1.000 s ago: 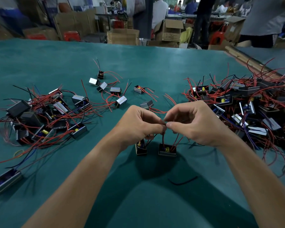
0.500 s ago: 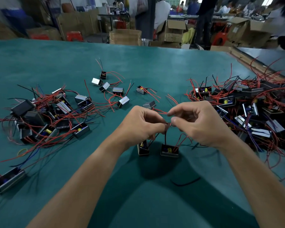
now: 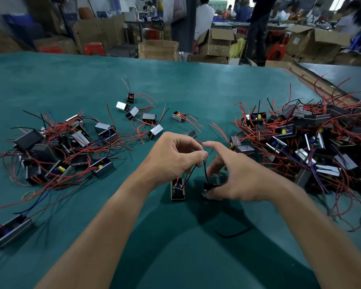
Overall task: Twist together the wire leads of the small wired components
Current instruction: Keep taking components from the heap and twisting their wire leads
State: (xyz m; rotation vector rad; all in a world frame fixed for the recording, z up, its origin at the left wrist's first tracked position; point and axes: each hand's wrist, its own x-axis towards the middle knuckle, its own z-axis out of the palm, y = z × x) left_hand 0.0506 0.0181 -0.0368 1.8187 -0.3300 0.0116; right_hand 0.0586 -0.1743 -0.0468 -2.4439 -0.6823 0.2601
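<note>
L hand pinching black leads above L unit and R unit, both on green mat. R hand spread, thumb on R unit; actual hold unclear. Risks: twist loosening if unit tugged; leads snagging R pile.

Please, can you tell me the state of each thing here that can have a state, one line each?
Left hand: pinches the black leads.
Right hand: fingers spread, thumb on right component; grip unclear.
Left component: lying on the table, open side up.
Left pile: tangled.
Right pile: tangled.
</note>
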